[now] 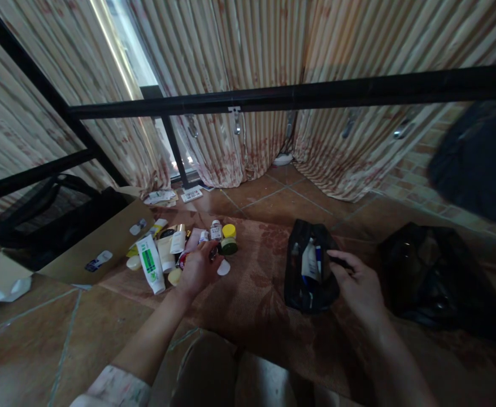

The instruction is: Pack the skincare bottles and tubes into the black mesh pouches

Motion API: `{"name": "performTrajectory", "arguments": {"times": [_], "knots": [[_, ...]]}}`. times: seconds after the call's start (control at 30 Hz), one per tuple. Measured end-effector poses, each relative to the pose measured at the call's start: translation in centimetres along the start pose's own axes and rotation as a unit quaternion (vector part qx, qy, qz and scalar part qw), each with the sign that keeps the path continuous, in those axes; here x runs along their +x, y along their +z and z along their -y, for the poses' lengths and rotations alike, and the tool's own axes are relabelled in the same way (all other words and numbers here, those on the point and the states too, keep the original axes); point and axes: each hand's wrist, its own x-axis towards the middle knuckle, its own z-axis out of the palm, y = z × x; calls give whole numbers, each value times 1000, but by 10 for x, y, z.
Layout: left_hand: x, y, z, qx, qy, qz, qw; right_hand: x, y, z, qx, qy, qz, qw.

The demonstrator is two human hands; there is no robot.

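My left hand [199, 268] is over a cluster of toiletries, its fingers curled on something small that I cannot make out. Around it lie a white and green tube [150, 265], a cream tube [165, 251], a white bottle with a gold cap [178, 239], a small clear bottle [216, 229], a yellow-lidded jar [229, 230] and a dark green jar [229, 246]. A white flat piece [223, 267] rests beside my fingertips. My right hand [358, 282] pinches the right edge of an open black pouch [294, 282], in which a white and blue tube [309, 263] stands.
A cardboard box [116, 243] with a black bag [65, 220] stands at the left. Another black bag [438, 282] sits at the right. Everything lies on a reddish-brown patterned cloth [252, 282] over floor tiles. Papers [191, 194] and curtains [248, 147] are behind, with a black rail [273, 97] across.
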Motion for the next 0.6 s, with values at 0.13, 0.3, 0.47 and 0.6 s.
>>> {"name": "performTrajectory", "arguments": {"times": [0.13,0.3,0.47,0.6], "knots": [[-4,1,-1,-53,4,16,998,-1,0,3,0,-5,2,1000],[-33,-10,17,-60,-17,0,998,-1,0,-1,-6,-11,1,1000],[-66,-27,46,78,-167,-79,980,-1,-1,-3,-1,-17,0,1000],[-73,-27,52,169,-167,37,971,-2,-1,1,0,-16,1,1000]]}}
